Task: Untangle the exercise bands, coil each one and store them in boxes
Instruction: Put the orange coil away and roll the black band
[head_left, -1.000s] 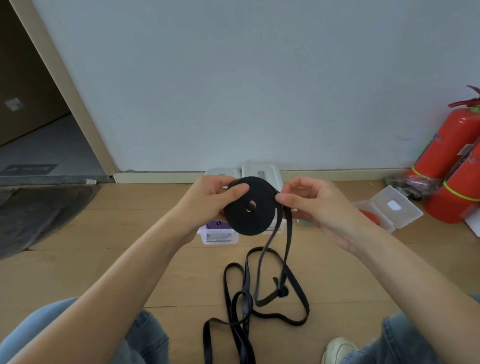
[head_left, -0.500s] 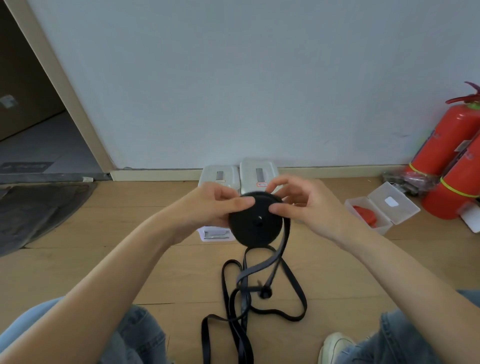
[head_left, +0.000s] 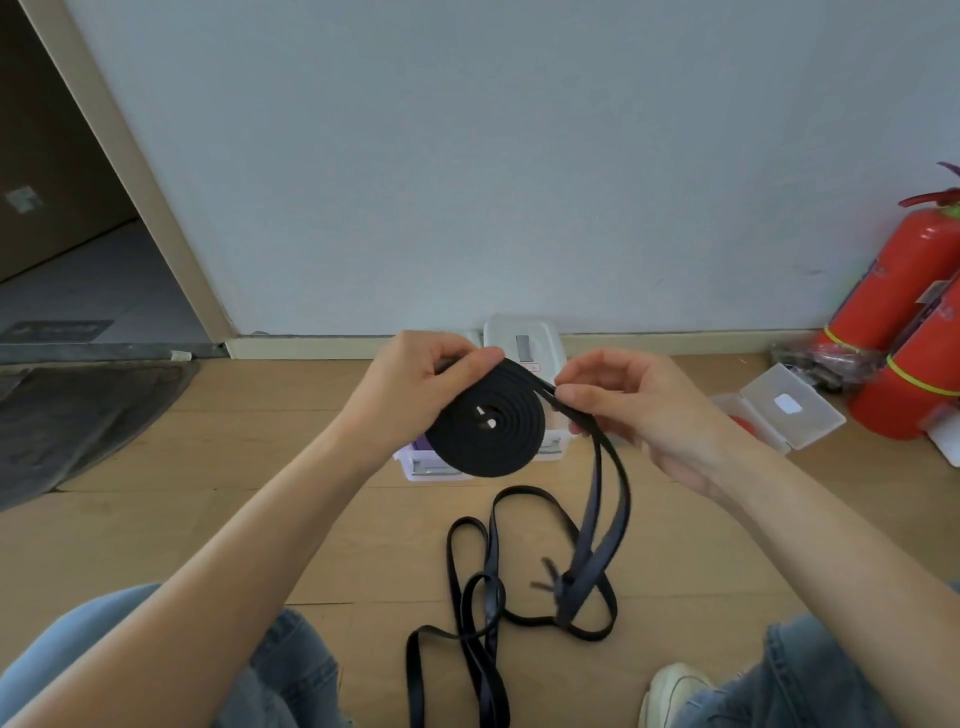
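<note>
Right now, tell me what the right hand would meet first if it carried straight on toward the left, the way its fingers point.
The right hand would most likely meet the black coil first, then the left hand gripping it; depth is hard to judge.

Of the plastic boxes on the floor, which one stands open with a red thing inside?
The box on the right, near the red fire extinguishers. Its lid is open and something red shows inside; the boxes behind the hands show purple or sit hidden.
</note>
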